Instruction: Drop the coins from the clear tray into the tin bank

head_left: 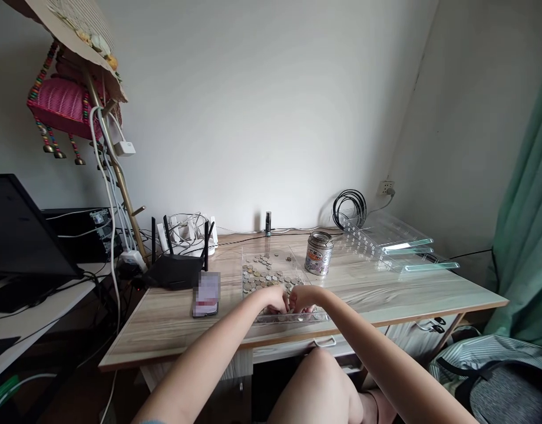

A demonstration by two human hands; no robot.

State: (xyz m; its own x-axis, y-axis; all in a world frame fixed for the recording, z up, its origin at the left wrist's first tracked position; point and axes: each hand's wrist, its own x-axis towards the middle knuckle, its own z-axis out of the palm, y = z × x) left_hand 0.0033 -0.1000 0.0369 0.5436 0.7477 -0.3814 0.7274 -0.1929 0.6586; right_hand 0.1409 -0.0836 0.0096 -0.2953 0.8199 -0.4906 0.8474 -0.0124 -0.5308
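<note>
A clear plastic tray (293, 318) lies near the front edge of the desk, with many loose coins (257, 278) spread over its bottom. Both hands reach into its front part, almost touching each other. My left hand (276, 298) is closed, its fingers curled down among the coins. Beside it, my right hand (303, 298) is closed too, with bent fingers low in the tray. Whatever the fingertips hold is hidden or too small to make out. Just behind the tray's right side stands a printed metal tin (318, 258), upright.
A phone (206, 294) and a black router (176, 271) sit left of the tray. Clear stacked trays (399, 247) and a black cable coil (349, 208) are at the right rear. A small dark bottle (268, 224) stands by the wall. A monitor (23, 235) is far left.
</note>
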